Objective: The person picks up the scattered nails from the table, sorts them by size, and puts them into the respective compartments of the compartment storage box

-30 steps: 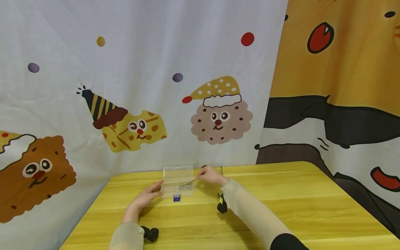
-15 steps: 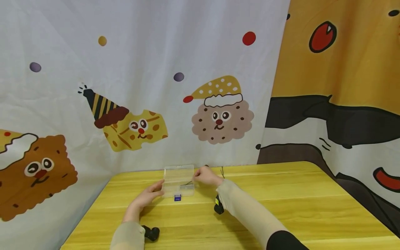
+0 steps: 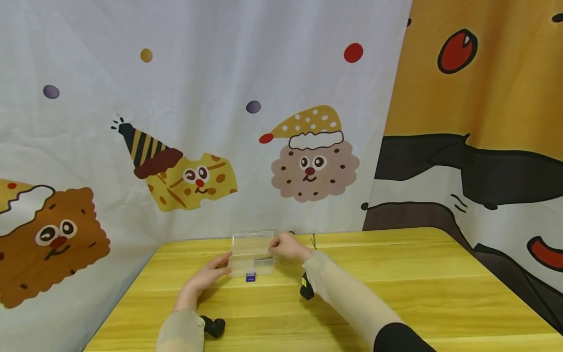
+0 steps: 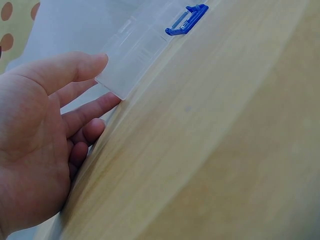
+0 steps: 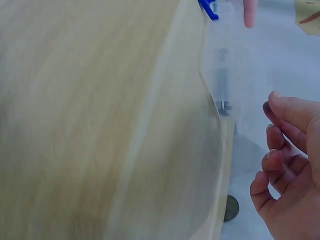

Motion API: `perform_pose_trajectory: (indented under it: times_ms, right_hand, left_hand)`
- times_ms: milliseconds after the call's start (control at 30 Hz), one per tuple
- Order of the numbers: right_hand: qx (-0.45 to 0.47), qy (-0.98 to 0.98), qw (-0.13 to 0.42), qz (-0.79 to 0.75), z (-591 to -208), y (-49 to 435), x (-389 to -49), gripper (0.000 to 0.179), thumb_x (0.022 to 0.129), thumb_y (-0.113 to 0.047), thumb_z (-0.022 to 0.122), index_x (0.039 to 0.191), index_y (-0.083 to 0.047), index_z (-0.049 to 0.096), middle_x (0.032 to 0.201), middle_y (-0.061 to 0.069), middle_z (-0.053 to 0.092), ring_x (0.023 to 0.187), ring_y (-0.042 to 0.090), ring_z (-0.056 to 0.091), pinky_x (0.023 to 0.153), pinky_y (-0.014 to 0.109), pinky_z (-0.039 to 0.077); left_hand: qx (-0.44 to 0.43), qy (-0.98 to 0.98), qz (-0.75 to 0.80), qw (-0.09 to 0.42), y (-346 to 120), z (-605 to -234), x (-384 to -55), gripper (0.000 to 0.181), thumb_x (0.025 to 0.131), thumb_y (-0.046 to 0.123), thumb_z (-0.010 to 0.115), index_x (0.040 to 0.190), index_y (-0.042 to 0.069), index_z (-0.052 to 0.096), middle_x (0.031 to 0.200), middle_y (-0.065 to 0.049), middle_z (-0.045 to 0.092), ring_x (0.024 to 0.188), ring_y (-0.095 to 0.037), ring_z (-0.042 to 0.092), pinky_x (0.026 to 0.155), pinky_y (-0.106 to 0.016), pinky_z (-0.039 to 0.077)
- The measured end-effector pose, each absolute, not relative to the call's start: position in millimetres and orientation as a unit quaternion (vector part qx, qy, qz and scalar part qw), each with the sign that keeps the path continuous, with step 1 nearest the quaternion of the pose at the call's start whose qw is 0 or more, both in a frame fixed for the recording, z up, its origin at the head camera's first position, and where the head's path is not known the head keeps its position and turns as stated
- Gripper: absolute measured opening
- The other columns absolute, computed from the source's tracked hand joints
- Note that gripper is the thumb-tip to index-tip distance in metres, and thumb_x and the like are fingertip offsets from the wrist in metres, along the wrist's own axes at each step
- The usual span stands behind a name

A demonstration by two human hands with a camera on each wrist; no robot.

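A clear plastic compartment box (image 3: pixel 242 266) lies on the table with its lid (image 3: pixel 252 243) raised at the back and a blue latch (image 3: pixel 250 277) at its front. My left hand (image 3: pixel 208 275) holds the box's left end, thumb on the rim and fingers lower at the corner (image 4: pixel 119 95). Over the right end is my right hand (image 3: pixel 290 246), its fingers loosely bent. In the right wrist view, thumb and index finger (image 5: pixel 287 122) come close together with nothing visible between them. Thin dark metal pieces (image 5: pixel 223 107) lie in the right compartment.
Thin dark sticks (image 3: pixel 314 241) lie at the table's back edge, right of my right hand. A dark round disc (image 5: pixel 231 208) shows beyond the table edge in the right wrist view. A printed curtain (image 3: pixel 211 112) hangs directly behind the wooden table (image 3: pixel 396 283).
My right hand moved left to the box with a thin dark rod and let it go into the right compartment. My left hand keeps its hold on the box.
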State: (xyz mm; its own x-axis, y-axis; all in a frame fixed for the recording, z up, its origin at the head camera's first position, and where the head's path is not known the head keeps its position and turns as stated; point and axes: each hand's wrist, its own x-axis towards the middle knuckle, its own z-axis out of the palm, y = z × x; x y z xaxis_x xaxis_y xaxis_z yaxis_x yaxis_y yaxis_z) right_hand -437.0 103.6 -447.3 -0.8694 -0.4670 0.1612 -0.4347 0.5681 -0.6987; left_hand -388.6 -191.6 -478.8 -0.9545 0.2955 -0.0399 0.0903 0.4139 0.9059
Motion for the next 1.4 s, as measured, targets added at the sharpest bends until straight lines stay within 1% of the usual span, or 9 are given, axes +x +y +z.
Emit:
perform_pose_trajectory:
  times_ms: [333, 500, 633, 733, 867, 967, 1100, 1300, 1400]
  right_hand:
    - [-0.230, 0.883, 0.030, -0.407, -425.0, 136.3, -427.8, 0.017, 0.093, -0.014, 0.066, 0.102, -0.001, 0.073, 0.103, 0.004, 0.069, 0.093, 0.016, 0.062, 0.079, 0.033, 0.051]
    - [-0.231, 0.885, 0.024, -0.403, -422.2, 155.4, -418.9, 0.018, 0.094, -0.014, 0.064, 0.103, -0.001, 0.072, 0.104, 0.004, 0.069, 0.097, 0.021, 0.062, 0.080, 0.035, 0.050]
    - [-0.243, 0.880, 0.027, -0.408, -425.3, 170.7, -413.7, 0.017, 0.095, -0.011, 0.063, 0.104, 0.001, 0.072, 0.105, 0.007, 0.069, 0.106, 0.026, 0.060, 0.087, 0.039, 0.048]
    - [-0.261, 0.876, 0.032, -0.405, -429.3, 182.2, -410.7, 0.017, 0.094, -0.009, 0.063, 0.104, 0.002, 0.072, 0.104, 0.007, 0.069, 0.098, 0.022, 0.060, 0.082, 0.035, 0.049]
    - [-0.300, 0.866, 0.043, -0.397, -437.4, 196.8, -407.2, 0.017, 0.092, -0.004, 0.063, 0.105, 0.004, 0.071, 0.102, 0.009, 0.069, 0.079, 0.015, 0.052, 0.063, 0.028, 0.045]
    - [-0.313, 0.859, 0.063, -0.401, -442.8, 205.3, -402.3, 0.018, 0.090, 0.000, 0.064, 0.106, 0.005, 0.071, 0.106, 0.011, 0.069, 0.080, 0.013, 0.051, 0.066, 0.026, 0.045]
    - [-0.305, 0.857, 0.093, -0.406, -447.6, 212.9, -392.7, 0.021, 0.088, 0.001, 0.066, 0.108, 0.002, 0.071, 0.109, 0.009, 0.068, 0.086, 0.012, 0.053, 0.075, 0.026, 0.048]
    - [-0.314, 0.850, 0.109, -0.409, -454.4, 218.9, -384.3, 0.021, 0.086, 0.004, 0.067, 0.107, 0.005, 0.071, 0.099, 0.015, 0.065, 0.077, 0.010, 0.052, 0.067, 0.024, 0.048]
    - [-0.309, 0.855, 0.106, -0.403, -457.6, 220.2, -383.2, 0.020, 0.086, 0.003, 0.068, 0.106, 0.003, 0.072, 0.097, 0.012, 0.066, 0.077, 0.009, 0.051, 0.068, 0.023, 0.047]
  left_hand:
    - [0.126, 0.842, 0.515, 0.095, -195.9, -475.3, -391.1, 0.061, 0.096, 0.022, 0.062, 0.150, 0.009, 0.037, 0.149, -0.026, 0.035, 0.138, -0.042, 0.031, 0.108, -0.059, 0.026]
    - [0.128, 0.844, 0.512, 0.098, -198.3, -473.5, -388.8, 0.062, 0.096, 0.023, 0.062, 0.150, 0.008, 0.036, 0.149, -0.026, 0.034, 0.138, -0.043, 0.030, 0.108, -0.059, 0.026]
    - [0.128, 0.840, 0.518, 0.104, -200.5, -476.7, -389.1, 0.064, 0.096, 0.022, 0.062, 0.151, 0.007, 0.034, 0.149, -0.028, 0.033, 0.138, -0.043, 0.029, 0.108, -0.059, 0.026]
    - [0.128, 0.836, 0.522, 0.106, -201.1, -479.8, -390.3, 0.064, 0.096, 0.022, 0.062, 0.151, 0.008, 0.034, 0.149, -0.028, 0.033, 0.138, -0.043, 0.029, 0.108, -0.059, 0.025]
    - [0.123, 0.835, 0.527, 0.104, -199.8, -482.2, -391.1, 0.063, 0.095, 0.021, 0.062, 0.151, 0.009, 0.035, 0.149, -0.027, 0.033, 0.138, -0.043, 0.029, 0.108, -0.059, 0.025]
    - [0.122, 0.834, 0.529, 0.102, -198.4, -482.9, -391.6, 0.063, 0.095, 0.021, 0.063, 0.151, 0.009, 0.036, 0.149, -0.028, 0.033, 0.138, -0.043, 0.029, 0.108, -0.059, 0.025]
    - [0.124, 0.833, 0.529, 0.102, -197.2, -483.6, -392.5, 0.063, 0.095, 0.021, 0.063, 0.151, 0.009, 0.035, 0.149, -0.028, 0.033, 0.138, -0.043, 0.028, 0.108, -0.059, 0.025]
    - [0.127, 0.832, 0.529, 0.110, -195.6, -482.0, -391.2, 0.064, 0.096, 0.021, 0.062, 0.151, 0.010, 0.034, 0.150, -0.027, 0.032, 0.139, -0.043, 0.027, 0.108, -0.059, 0.026]
    - [0.127, 0.833, 0.526, 0.113, -193.9, -480.2, -389.5, 0.064, 0.095, 0.022, 0.062, 0.152, 0.010, 0.034, 0.150, -0.027, 0.033, 0.139, -0.043, 0.028, 0.107, -0.060, 0.026]
